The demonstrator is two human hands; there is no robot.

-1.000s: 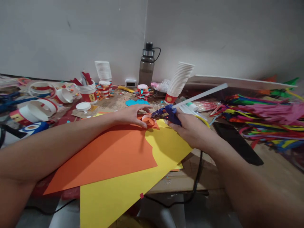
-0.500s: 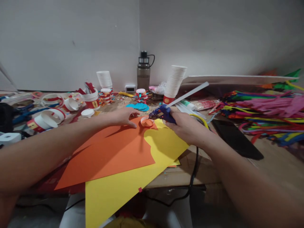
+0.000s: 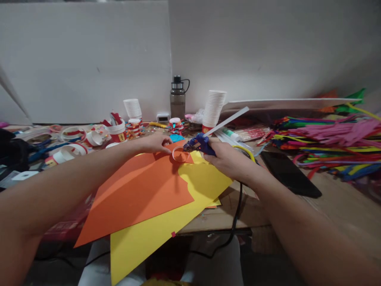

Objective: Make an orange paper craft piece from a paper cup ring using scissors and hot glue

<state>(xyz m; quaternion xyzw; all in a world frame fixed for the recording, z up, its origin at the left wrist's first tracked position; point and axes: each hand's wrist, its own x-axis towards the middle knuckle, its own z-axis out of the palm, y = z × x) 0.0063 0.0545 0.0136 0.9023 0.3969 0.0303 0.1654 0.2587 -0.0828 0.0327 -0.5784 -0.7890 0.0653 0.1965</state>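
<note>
My right hand (image 3: 228, 157) is wrapped round a blue hot glue gun (image 3: 202, 145). A long white glue stick (image 3: 229, 120) juts from its back. The nozzle is at the right rim of a thin white paper ring (image 3: 180, 160), which stands on a sheet of orange paper (image 3: 139, 198). My left hand (image 3: 159, 143) is closed at the far edge of that sheet, left of the ring, and the paper bends up there. The fingertips are partly hidden. Under the orange sheet lies yellow paper (image 3: 145, 238), jutting over the table's front edge.
Behind stand stacked paper cups (image 3: 214, 107), a water bottle (image 3: 177, 101) and a red-and-white cup craft (image 3: 176, 125). Cut cup pieces (image 3: 64, 155) lie left. Coloured pipe cleaners (image 3: 336, 135) and a black phone (image 3: 290, 174) are right. A black cord (image 3: 236, 218) hangs over the front edge.
My left hand's fingers have gone from spread to curled at the orange sheet, which now bends upward. The glue gun stays by the ring. The head view has tilted up slightly.
</note>
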